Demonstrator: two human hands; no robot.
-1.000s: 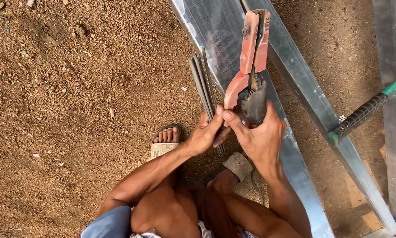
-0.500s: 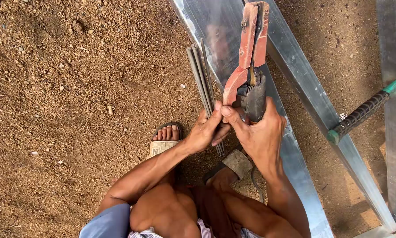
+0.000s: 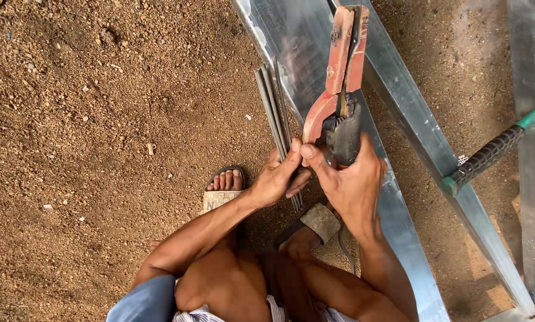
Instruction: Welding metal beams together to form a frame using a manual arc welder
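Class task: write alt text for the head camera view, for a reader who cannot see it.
A squatting person's right hand grips a red clamp-style electrode holder, while the left hand holds a bundle of thin grey rods. Below lie sandy ground, a shiny metal channel and sandalled feet.

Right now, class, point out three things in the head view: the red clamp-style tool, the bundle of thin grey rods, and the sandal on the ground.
red clamp-style tool (image 3: 346, 56), head view, on its upper red arm.
bundle of thin grey rods (image 3: 271, 101), head view, on the upper rod lengths.
sandal (image 3: 220, 198), head view, on its strap below the toes.
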